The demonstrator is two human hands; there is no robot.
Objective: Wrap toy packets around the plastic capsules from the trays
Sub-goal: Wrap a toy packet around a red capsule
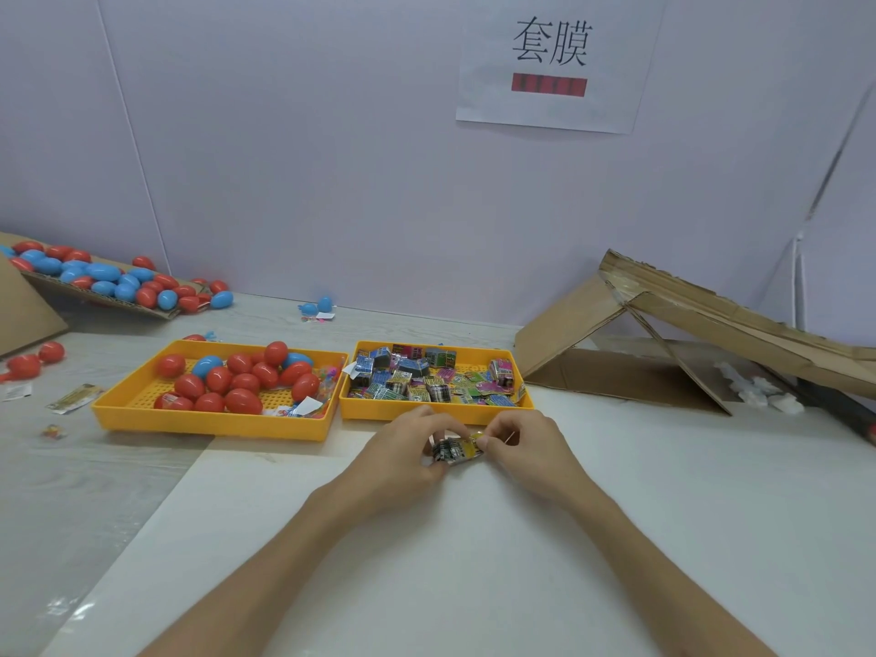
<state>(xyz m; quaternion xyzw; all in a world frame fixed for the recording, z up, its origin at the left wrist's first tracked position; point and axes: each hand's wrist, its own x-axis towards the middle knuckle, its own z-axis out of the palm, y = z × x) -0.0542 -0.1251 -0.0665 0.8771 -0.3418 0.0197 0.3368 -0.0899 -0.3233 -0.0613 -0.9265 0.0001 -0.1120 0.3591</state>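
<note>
Toy packet, small glossy printed film, black-grey with a yellow end. It sits low over the white table sheet, just in front of the yellow plastic tray of packets; can't tell if it touches the sheet.

Both hands are on it. Left hand has its fingers curled round the left end. Right hand pinches the yellow end between thumb and fingertips. Can't tell whether a capsule is already inside the toy packet, since the hands cover most of it.

My read: the grip on both ends is for pulling the film open or stretching it, so the current step is fitting, not picking.

Forearms come in from the bottom edge and converge, wrists low, probably for steadiness.

Loose packets are heaped in that tray. Just beside it on the left, a second yellow perforated tray holds red egg-shaped plastic capsules plus a couple of blue capsules. Both trays look within easy reach, a sensible layout.

Further out:
- cardboard flap back left, piled with more capsules
- folded cardboard ramp on the right
- paper sign on the wall
</note>
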